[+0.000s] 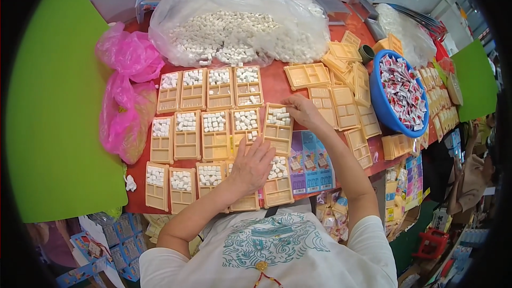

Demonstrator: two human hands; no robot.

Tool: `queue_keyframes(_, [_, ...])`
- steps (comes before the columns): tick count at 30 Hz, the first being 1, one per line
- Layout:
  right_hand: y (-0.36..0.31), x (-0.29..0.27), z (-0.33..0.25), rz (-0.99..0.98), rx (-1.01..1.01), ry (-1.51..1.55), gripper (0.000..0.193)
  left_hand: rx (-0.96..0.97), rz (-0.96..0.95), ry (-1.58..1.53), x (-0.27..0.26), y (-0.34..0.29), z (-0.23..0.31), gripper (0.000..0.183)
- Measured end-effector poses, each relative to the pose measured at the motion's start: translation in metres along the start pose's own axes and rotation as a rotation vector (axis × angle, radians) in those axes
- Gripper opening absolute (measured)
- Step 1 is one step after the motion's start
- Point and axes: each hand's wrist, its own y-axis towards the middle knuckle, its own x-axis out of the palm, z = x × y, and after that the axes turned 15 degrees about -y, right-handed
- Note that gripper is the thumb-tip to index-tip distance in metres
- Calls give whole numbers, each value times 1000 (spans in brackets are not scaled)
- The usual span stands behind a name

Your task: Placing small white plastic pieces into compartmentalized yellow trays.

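Note:
Rows of beige compartment trays lie on a red table, most with small white marshmallow-like pieces in the top section. My right hand pinches the upper right corner of one compartment tray, which sits slightly askew at the right end of the middle row. White pieces fill part of its top section. My left hand has its fingers stretched out over the trays just left of it, near a few white pieces in the lower section of the neighbouring tray. The palm hides part of the front-row trays.
A large clear bag of white pieces lies at the back. Unfilled trays pile up at right, beside a blue basin of small wrapped packets. Printed cards lie near my right forearm. Pink plastic bags sit at left.

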Motion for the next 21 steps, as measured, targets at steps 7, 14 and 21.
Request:
queue_keyframes(7, [-12,1,-11,344,-152,-184,23,29,-4,110,0,5,-2,36])
queue_keyframes(14, [-23,11,-22,276,-96,-186,19,41,-15,90,4,11,-9,36])
queue_keyframes(21, [-17,25,-14,347,-212,-139,20,52,12,-11,5,10,-9,36])
